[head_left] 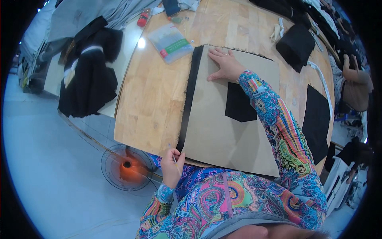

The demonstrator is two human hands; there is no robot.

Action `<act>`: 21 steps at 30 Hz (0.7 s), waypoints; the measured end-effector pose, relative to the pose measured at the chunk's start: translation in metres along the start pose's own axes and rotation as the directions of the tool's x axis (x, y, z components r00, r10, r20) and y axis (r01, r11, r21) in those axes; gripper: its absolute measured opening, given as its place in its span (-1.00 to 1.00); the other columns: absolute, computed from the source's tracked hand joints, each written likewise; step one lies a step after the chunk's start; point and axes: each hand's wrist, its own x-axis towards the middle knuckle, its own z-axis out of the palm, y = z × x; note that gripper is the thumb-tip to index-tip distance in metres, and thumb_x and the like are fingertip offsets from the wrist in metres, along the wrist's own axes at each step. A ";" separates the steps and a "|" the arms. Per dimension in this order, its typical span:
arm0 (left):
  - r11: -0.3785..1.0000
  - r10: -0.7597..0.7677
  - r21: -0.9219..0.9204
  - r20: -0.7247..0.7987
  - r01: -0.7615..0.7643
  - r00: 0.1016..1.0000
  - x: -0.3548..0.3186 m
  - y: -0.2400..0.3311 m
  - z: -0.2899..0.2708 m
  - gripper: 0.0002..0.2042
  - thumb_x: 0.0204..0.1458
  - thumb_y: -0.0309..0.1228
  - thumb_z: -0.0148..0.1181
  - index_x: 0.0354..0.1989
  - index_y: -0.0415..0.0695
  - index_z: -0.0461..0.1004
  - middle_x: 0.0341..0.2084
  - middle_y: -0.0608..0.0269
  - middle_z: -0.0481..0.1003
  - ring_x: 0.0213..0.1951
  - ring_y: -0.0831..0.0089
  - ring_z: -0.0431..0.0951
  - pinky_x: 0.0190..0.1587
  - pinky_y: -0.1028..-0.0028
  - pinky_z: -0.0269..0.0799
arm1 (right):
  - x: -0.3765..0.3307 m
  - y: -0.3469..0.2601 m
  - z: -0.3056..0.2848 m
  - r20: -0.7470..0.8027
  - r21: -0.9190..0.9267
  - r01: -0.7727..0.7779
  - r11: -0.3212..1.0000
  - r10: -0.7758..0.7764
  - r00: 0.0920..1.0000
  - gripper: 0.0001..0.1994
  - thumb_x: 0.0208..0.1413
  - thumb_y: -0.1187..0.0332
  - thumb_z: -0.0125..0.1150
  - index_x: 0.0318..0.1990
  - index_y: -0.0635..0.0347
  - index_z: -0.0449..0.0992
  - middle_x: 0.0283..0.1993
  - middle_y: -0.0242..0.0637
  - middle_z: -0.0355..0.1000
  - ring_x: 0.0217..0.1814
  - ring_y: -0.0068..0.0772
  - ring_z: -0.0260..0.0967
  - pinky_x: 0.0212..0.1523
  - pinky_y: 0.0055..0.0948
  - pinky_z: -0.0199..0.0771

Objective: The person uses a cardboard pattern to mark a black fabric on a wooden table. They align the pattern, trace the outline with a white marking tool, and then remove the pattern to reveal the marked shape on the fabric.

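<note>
A large beige cardboard pattern sheet point(211, 131) lies on black cloth point(187, 107), whose frayed edge shows along the sheet's left and far sides. My right hand point(227, 65) rests flat on the far part of the sheet, fingers spread. Below that hand is a black pocket-shaped patch point(240, 104); whether it is a cut-out or a piece on top, I cannot tell. At the sheet's near left corner, my left hand point(172, 167) pinches a slim pen-like stick point(175, 161), its fingers touching the cloth edge.
A clear plastic packet point(170, 43) and a red object point(143, 18) lie at the table's far left. Black cloth pieces point(296, 46) and white strips point(320, 77) are on the right. Dark garments point(93, 75) hang at the left. A fan point(126, 166) stands below the table edge.
</note>
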 end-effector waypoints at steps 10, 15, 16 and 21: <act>0.738 0.554 0.275 0.276 -0.617 0.785 0.101 0.084 0.071 -0.69 -0.15 -0.56 0.32 -0.27 -0.24 0.30 -0.33 0.03 0.38 -0.04 0.00 0.39 -0.08 0.22 0.32 | 0.001 -0.005 0.003 -0.006 0.017 -0.002 1.000 0.002 1.000 -0.02 -0.29 -0.17 0.39 0.26 0.23 0.17 0.42 -0.17 -0.03 0.50 -0.16 -0.24 0.35 0.24 -0.29; 0.559 0.545 0.501 0.378 -0.660 0.748 0.121 0.078 0.090 -0.65 -0.20 -0.47 0.37 -0.32 -0.22 0.27 -0.34 0.03 0.36 -0.08 -0.04 0.38 -0.14 0.17 0.31 | 0.003 0.002 0.011 -0.086 0.011 0.012 1.000 -0.011 0.996 -0.02 -0.33 -0.23 0.37 0.23 0.20 0.22 0.41 -0.19 0.00 0.49 -0.21 -0.17 0.34 0.24 -0.23; 0.546 0.541 0.520 0.380 -0.657 0.750 0.120 0.077 0.088 -0.64 -0.21 -0.46 0.37 -0.33 -0.21 0.27 -0.34 0.03 0.35 -0.10 -0.04 0.38 -0.16 0.16 0.30 | 0.003 0.002 0.011 -0.093 0.018 0.026 0.999 -0.024 0.995 -0.02 -0.33 -0.23 0.37 0.23 0.20 0.22 0.40 -0.18 0.01 0.48 -0.20 -0.16 0.34 0.24 -0.23; 0.530 0.486 0.533 0.445 -0.659 0.752 0.125 0.087 0.092 -0.64 -0.23 -0.45 0.38 -0.35 -0.20 0.26 -0.38 0.08 0.36 -0.17 0.04 0.39 -0.20 0.19 0.32 | -0.028 0.033 -0.007 -0.239 0.147 0.036 0.988 0.000 0.971 -0.14 -0.25 -0.12 0.38 0.19 0.19 0.27 0.34 -0.12 0.10 0.44 -0.16 -0.07 0.34 0.21 -0.23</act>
